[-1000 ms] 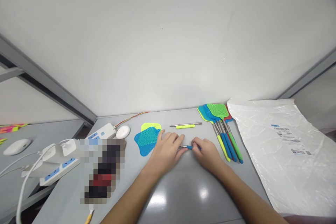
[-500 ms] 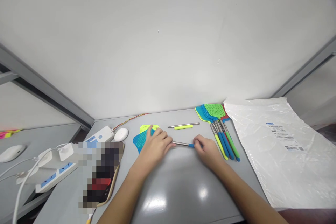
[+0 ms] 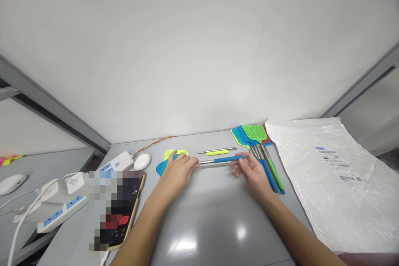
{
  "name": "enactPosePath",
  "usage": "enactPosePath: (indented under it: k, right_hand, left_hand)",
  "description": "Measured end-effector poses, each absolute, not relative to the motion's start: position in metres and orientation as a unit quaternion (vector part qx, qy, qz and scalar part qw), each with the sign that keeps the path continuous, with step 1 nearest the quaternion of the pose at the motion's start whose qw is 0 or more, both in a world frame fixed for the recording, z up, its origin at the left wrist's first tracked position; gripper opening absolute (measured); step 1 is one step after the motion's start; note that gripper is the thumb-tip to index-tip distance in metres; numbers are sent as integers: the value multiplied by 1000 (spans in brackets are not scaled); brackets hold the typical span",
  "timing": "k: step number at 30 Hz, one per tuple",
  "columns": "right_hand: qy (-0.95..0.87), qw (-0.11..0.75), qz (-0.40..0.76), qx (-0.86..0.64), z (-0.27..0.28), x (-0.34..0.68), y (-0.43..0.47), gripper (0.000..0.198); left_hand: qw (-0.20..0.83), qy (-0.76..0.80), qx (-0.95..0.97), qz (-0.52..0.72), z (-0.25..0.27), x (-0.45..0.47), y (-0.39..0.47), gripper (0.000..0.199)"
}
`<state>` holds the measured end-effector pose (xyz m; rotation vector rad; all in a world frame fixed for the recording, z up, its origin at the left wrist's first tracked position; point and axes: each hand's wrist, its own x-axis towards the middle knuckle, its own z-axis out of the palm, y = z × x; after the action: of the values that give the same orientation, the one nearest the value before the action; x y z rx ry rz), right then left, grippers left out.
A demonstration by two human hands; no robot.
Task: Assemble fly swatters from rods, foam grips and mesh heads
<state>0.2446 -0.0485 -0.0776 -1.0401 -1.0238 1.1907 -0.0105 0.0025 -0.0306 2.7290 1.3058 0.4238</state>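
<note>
A metal rod with a blue grip [image 3: 227, 159] lies crosswise between my hands, like a fly swatter's handle. My left hand [image 3: 178, 170] is closed around the rod's left end, over a blue perforated swatter head [image 3: 161, 169]; whether rod and head are joined is hidden. The thumb and fingertips of my right hand [image 3: 254, 172] close on the right end of the blue grip, with the other fingers loosely curled. Behind the left hand shows a yellow swatter head [image 3: 177, 152]. A bare metal rod [image 3: 215, 150] and a yellow grip [image 3: 217, 153] lie just beyond.
Several fly swatters [image 3: 257, 135] are piled on the right, beside a white plastic mailer bag [image 3: 330, 187]. To the left are a phone [image 3: 124, 212], a round white case [image 3: 142, 162] and a power strip [image 3: 62, 212] with cables. A pale wall [image 3: 199, 70] rises behind the table.
My right hand has slid right along the blue grip to its end and loosened, so most of the grip now shows. The rod has risen slightly in view; the left hand keeps its hold.
</note>
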Motion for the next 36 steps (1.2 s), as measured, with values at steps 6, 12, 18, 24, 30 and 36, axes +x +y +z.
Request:
enactPosePath:
  k: [6,12,18,24,30,36]
  right_hand:
    - [-523,527,410,-530,-79,248,-51,26]
    - [-591,457,303,-591,-74,257,-53,31]
    - [-581,474,310,-585,-73,250,-57,37]
    - [-545,490,323,-600,-72,244,-60,42]
    - [-581,469,296,-595,-77,244,-58,40]
    - [-651,391,264,-594,-81,243,-62,41]
  left_hand:
    - [60,427,891,142,-37,-11,4,24]
    - [68,425,893,129,-43,-6,3,27]
    - [69,442,885,130,-38,-4,1,33]
    - [76,436,887,128,-37,3,-4,32]
    - [59,417,897,131,-42,5,-6,28]
    - [59,396,908,123,-43,4,-5,28]
